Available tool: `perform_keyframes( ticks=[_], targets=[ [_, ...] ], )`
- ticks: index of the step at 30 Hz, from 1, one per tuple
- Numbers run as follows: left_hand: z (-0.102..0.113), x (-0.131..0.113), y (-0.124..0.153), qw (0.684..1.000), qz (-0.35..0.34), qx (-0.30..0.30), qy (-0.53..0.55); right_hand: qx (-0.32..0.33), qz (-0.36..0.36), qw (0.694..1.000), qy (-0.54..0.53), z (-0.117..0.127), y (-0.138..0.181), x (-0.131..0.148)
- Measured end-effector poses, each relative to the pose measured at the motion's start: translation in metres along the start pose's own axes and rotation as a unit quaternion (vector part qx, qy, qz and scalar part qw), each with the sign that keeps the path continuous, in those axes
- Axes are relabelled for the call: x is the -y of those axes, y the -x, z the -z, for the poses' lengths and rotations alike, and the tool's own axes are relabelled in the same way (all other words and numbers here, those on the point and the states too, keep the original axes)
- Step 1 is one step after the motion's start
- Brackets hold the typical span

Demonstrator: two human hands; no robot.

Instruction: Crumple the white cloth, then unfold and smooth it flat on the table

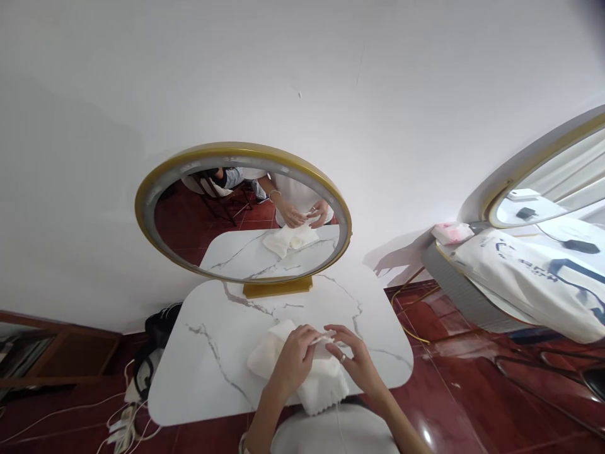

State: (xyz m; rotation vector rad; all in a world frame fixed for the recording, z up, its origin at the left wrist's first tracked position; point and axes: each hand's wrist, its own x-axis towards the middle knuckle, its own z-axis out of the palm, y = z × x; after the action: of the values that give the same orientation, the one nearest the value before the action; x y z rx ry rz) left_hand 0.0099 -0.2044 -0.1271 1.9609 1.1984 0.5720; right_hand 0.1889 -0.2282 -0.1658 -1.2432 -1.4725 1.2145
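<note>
Closest in, the 2 hands meet over a white cloth (314,384) that lies on the near edge of the marble table (227,340), partly hanging off toward the person. The left hand (293,360) rests on the cloth with its fingers curled together, pinching a small white piece (324,340) at the fingertips. The right hand (355,360), a ring on 1 finger, comes in from the other side; its fingers are bent and close together, and their tips touch the same small piece. Whether that piece is a fold of the cloth or something separate cannot be told.

The table is white with grey veining and rounded corners. Behind the cloth, at the table's far edge, stands 1 round mirror (243,211) with a gold rim on a gold base (278,287). Its glass shows the hands, the cloth and the tabletop again, with chair legs on the red floor beyond.

Left of the table, on the red tiled floor (444,384), lie white cables and a power strip (123,424), with a dark bag (161,325) nearer the wall. Right of the table, well apart from it, is a second table bearing a white printed bag (529,277) and a pink packet (451,232), with a second gold-rimmed mirror (551,180) behind them. A plain white wall (302,82) stands behind everything.
</note>
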Motion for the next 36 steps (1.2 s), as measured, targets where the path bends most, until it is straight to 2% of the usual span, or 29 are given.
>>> perform_keyframes(
  ticks=[5, 9, 12, 22, 25, 28, 32, 36],
  targets=[
    [0.006, -0.007, 0.008, 0.996, -0.01, -0.011, 0.083, 0.005, -0.066, 0.993, -0.096, -0.006, -0.002, 0.0],
    [0.007, -0.007, 0.008, 0.987, 0.033, -0.054, 0.15, 0.009, -0.087, 0.985, -0.147, -0.006, -0.004, 0.003],
    [0.006, -0.005, 0.004, 0.987, 0.052, -0.073, 0.134, 0.002, -0.096, 0.984, -0.151, -0.007, -0.007, 0.005],
    [0.01, -0.006, 0.004, 0.993, 0.027, -0.073, 0.095, -0.053, -0.107, 0.98, -0.158, -0.009, -0.009, 0.014],
    [0.015, -0.007, 0.005, 0.997, 0.002, -0.044, 0.066, -0.071, -0.1, 0.982, -0.144, -0.009, -0.009, 0.017],
    [0.026, -0.01, 0.003, 0.999, -0.037, 0.018, -0.02, -0.069, -0.083, 0.986, -0.128, -0.005, -0.009, 0.024],
    [0.049, -0.013, -0.003, 0.981, -0.105, 0.086, -0.138, -0.043, -0.064, 0.987, -0.142, 0.006, -0.012, 0.038],
    [0.066, -0.012, -0.005, 0.968, -0.133, 0.125, -0.171, -0.057, -0.073, 0.983, -0.16, 0.022, -0.019, 0.054]
  ],
)
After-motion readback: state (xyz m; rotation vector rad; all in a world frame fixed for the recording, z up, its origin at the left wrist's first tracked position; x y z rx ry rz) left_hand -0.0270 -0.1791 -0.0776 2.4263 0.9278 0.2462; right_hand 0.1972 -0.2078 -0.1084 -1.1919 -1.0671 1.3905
